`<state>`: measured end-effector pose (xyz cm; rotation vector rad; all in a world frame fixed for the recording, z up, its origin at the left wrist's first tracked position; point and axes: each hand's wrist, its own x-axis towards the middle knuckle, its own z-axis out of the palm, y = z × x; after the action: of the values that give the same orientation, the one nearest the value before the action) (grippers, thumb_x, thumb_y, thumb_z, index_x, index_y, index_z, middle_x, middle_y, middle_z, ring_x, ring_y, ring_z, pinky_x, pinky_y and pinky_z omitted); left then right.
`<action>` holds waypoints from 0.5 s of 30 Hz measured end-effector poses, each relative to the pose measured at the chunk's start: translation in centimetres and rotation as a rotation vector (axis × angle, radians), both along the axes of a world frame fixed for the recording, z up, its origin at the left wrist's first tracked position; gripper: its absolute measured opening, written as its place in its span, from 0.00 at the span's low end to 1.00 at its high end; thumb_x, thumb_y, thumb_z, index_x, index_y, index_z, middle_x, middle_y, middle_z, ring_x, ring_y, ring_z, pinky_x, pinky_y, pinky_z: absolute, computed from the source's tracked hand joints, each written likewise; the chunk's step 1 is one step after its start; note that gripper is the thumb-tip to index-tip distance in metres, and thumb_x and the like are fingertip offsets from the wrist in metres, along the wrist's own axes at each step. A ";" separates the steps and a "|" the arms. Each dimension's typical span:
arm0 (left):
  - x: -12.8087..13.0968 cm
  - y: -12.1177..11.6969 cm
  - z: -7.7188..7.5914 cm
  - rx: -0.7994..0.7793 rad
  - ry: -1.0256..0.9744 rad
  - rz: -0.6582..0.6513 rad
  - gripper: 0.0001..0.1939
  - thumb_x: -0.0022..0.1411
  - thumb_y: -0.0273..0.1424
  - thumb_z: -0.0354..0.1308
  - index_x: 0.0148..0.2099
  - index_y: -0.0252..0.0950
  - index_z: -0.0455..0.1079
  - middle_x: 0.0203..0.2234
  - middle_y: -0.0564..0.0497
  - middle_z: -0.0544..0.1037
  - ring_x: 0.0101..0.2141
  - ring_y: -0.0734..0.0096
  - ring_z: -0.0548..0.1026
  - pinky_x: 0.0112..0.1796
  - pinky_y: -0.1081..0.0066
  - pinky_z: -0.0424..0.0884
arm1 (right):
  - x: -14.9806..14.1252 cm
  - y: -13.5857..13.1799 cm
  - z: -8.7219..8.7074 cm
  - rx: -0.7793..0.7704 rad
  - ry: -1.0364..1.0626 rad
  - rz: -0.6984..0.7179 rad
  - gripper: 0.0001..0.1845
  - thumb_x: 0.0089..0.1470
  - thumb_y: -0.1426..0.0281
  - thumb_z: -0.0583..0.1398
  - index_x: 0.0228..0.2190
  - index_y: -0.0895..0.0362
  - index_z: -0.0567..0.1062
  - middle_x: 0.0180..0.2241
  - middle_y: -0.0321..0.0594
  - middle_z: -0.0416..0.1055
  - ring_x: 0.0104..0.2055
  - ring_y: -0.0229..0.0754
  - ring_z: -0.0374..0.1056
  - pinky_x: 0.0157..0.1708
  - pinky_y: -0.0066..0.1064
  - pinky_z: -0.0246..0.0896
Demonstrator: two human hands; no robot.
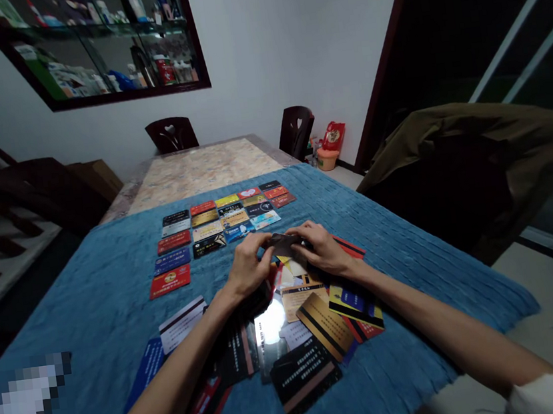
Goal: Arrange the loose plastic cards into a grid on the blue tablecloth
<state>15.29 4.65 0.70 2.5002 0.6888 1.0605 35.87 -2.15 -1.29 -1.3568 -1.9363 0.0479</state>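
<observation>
Both hands meet above the middle of the blue cloth (405, 272) that covers the near part of the table (191, 170). The left hand (249, 264) has its fingers closed on the left end of a dark card (282, 240), and the right hand (322, 248) has its fingers closed on the right end, so the card is held between them. Beyond the hands, toward the far edge of the cloth and left of its right corner there, face-up cards (207, 230) lie in close rows and columns; the leftmost column reaches farther toward the near edge, ending in a red card (169, 281) below a blue one. Between and around the forearms, nearer the person, a loose heap of cards (305, 301) overlaps at mixed angles. In it are a gold card (326, 325) with a dark stripe, a yellow-and-blue card (355, 306) beside the right forearm, and a black card (306, 378) with a brownish stripe. A bright glare hides part of the heap's middle. A white card (183, 322) with a dark stripe lies left of the heap, near the left forearm, partly over a blue card (145, 371).
</observation>
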 end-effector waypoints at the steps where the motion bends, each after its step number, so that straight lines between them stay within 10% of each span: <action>1: -0.1 0.1 -0.2 -0.007 0.004 -0.001 0.12 0.61 0.23 0.54 0.47 0.36 0.71 0.39 0.47 0.78 0.39 0.66 0.75 0.44 0.64 0.73 | 0.0 0.0 0.0 0.005 0.010 -0.013 0.16 0.59 0.72 0.58 0.50 0.54 0.73 0.41 0.45 0.75 0.44 0.49 0.67 0.45 0.41 0.58; 6: -0.2 0.2 -0.9 0.012 0.114 -0.023 0.24 0.60 0.21 0.53 0.58 0.36 0.66 0.42 0.45 0.78 0.41 0.64 0.75 0.45 0.62 0.72 | 0.0 -0.2 0.2 0.039 -0.002 -0.075 0.17 0.59 0.73 0.56 0.51 0.52 0.72 0.41 0.44 0.75 0.44 0.50 0.66 0.44 0.41 0.57; 15: -0.2 0.0 -1.0 -0.061 0.114 0.042 0.17 0.58 0.20 0.53 0.48 0.37 0.72 0.38 0.48 0.80 0.38 0.64 0.77 0.42 0.64 0.73 | -0.2 -0.5 0.1 0.072 -0.208 -0.117 0.15 0.58 0.70 0.59 0.48 0.55 0.72 0.44 0.46 0.73 0.47 0.52 0.62 0.43 0.41 0.54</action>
<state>15.12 4.69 -0.29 2.5193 0.7975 0.9021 35.66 -2.62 -1.16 -1.4722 -2.0022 -0.2257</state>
